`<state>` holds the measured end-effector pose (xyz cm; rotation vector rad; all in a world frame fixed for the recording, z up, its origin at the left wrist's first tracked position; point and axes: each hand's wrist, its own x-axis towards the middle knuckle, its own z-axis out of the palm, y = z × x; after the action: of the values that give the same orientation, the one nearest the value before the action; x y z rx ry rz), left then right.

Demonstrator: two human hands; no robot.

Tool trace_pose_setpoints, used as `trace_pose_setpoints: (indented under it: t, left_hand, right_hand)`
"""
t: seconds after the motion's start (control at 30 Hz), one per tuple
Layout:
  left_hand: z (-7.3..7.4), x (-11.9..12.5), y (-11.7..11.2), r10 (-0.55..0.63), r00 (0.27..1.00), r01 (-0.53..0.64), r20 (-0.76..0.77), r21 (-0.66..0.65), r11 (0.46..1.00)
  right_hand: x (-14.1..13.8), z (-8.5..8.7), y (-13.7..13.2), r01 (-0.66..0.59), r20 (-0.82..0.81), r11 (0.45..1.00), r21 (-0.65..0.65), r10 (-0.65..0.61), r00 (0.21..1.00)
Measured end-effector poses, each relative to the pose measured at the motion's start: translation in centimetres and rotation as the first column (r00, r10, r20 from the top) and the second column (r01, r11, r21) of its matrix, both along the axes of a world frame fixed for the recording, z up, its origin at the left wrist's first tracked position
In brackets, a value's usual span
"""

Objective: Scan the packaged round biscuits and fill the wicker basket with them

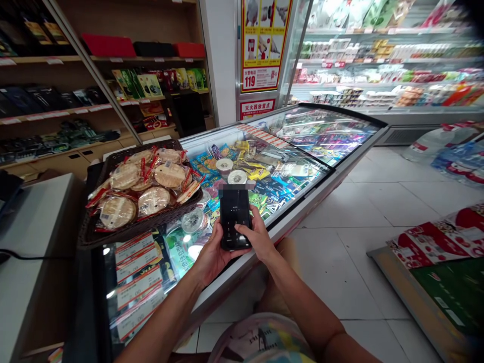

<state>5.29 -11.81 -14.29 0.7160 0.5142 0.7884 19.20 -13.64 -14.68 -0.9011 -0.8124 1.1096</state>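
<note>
A black smartphone (234, 214) with a dark lit screen is held upright over the glass lid of a chest freezer (302, 194). My left hand (212, 254) cups it from below and from the left, fingers wrapped round its edge. My right hand (257, 237) grips the phone's right side, its thumb lying across the lower screen. Both forearms reach in from the bottom of the view.
A dark wicker basket (94, 232) of wrapped round cakes sits on the freezer's left end. A grey counter (34, 227) stands left. Wooden shelves (94, 60) and an open chiller (378, 60) line the back. Stacked cartons (446, 272) sit on the tiled floor (340, 262) at right.
</note>
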Motion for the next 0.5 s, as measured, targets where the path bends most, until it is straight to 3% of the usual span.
trace_pose_setpoints:
  t: [0.2, 0.5]
  left_hand:
    - [0.13, 0.12, -0.08, -0.046, 0.999, 0.046, 0.029, -0.006, 0.999]
    - [0.33, 0.08, -0.15, -0.021, 0.999, 0.020, -0.033, -0.043, 0.999]
  right_hand:
    - [0.25, -0.41, -0.08, -0.023, -0.063, 1.000, 0.016, 0.024, 0.998]
    - [0.80, -0.64, -0.05, -0.029, -0.108, 1.000, -0.003, 0.029, 0.994]
